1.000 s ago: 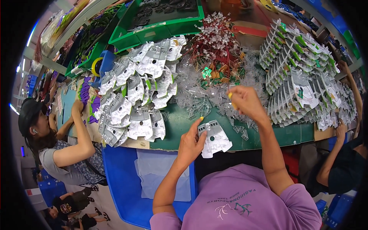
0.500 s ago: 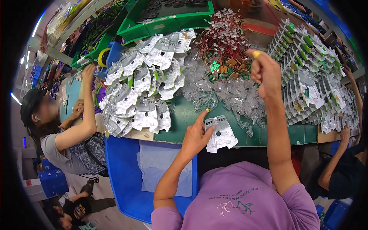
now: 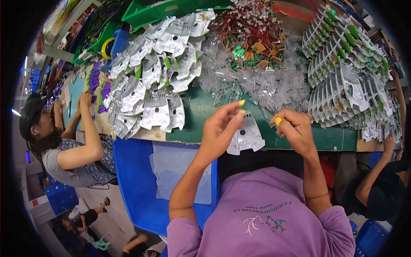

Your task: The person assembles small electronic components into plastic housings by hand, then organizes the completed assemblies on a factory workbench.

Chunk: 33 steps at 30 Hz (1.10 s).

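My left hand (image 3: 218, 133) hovers over a white-grey plastic shell piece (image 3: 246, 136), its thumb and index finger apart with yellow covers on the tips. The shell, with a round dark hole, lies at the table's front edge, partly hidden by that hand. To its right my right hand (image 3: 296, 130) is closed in a pinch, a yellow cover on one finger. A thin dark wire (image 3: 268, 112) sticks out of the pinch toward the shell; its far end is too fine to make out. Clear plastic parts (image 3: 274, 96) lie heaped just beyond.
White shells (image 3: 155, 109) are stacked left, more shells (image 3: 342, 92) right. Red wires with clear tips (image 3: 248, 25) and small green-and-brown boards (image 3: 257, 51) lie at the back. A blue bin (image 3: 135, 192) stands below the table edge. Co-workers sit at both sides.
My right hand has come back from the wire pile toward the shell, now pinching a thin wire. My left hand has risen slightly off the shell. The whole view has shifted a little.
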Each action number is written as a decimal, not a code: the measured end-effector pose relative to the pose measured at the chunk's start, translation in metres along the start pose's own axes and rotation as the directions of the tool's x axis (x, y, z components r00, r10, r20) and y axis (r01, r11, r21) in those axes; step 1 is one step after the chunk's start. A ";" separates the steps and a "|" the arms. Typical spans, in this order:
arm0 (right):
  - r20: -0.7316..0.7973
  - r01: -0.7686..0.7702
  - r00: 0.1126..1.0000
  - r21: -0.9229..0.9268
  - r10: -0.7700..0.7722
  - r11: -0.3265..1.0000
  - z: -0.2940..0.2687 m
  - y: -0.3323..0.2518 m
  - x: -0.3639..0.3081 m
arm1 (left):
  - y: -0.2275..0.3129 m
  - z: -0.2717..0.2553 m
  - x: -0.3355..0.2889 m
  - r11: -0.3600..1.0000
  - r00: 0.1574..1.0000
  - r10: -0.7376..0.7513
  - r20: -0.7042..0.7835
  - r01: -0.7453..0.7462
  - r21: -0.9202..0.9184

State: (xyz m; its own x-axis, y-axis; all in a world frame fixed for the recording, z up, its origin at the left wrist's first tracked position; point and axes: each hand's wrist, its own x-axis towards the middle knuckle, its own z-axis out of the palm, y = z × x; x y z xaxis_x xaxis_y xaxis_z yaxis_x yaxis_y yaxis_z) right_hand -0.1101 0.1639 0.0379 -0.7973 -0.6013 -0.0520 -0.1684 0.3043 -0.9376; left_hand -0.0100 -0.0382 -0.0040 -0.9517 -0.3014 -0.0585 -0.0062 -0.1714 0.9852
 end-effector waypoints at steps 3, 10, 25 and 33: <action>0.031 0.044 0.999 -0.008 -0.044 0.999 -0.004 -0.006 -0.012 | 0.010 0.015 0.008 0.994 0.997 -0.013 0.078 0.021 -0.106; 0.048 0.096 0.994 -0.039 -0.094 0.995 -0.002 0.005 -0.019 | 0.006 0.019 0.002 1.000 0.994 -0.012 0.112 0.012 -0.002; 0.076 0.102 0.993 -0.178 -0.090 0.979 0.021 -0.012 -0.012 | -0.002 0.032 -0.028 0.998 0.992 0.065 -0.110 -0.065 0.007; 0.226 0.212 0.939 0.213 -0.259 0.954 0.025 0.006 -0.010 | -0.011 0.006 -0.046 0.551 0.812 -0.395 0.429 0.584 -0.597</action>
State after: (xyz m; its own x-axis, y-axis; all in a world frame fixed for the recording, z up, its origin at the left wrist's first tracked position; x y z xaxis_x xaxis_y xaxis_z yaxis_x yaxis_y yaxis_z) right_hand -0.0885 0.1536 0.0244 -0.5743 -0.8102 0.1168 -0.2068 0.0055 -0.9784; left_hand 0.0317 -0.0174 -0.0110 -0.9021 0.2258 -0.3678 -0.3758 -0.8299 0.4124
